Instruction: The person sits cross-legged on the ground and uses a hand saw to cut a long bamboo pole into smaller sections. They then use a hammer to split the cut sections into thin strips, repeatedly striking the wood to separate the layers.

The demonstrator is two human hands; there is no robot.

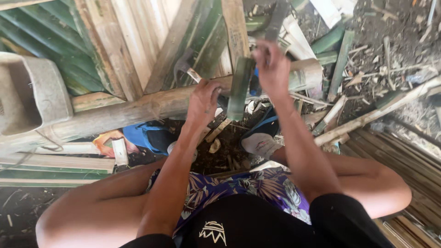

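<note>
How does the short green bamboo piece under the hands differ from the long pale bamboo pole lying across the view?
The short green bamboo piece stands roughly upright; the long pale bamboo pole lies nearly level. The piece is fresh green, the pole dry tan. The piece is far shorter and thinner. The left hand steadies the piece against the pole, while the right hand is at its top. Both are bamboo.

Green bamboo strip (240, 89), upright against thick bamboo pole (138, 108)
</note>
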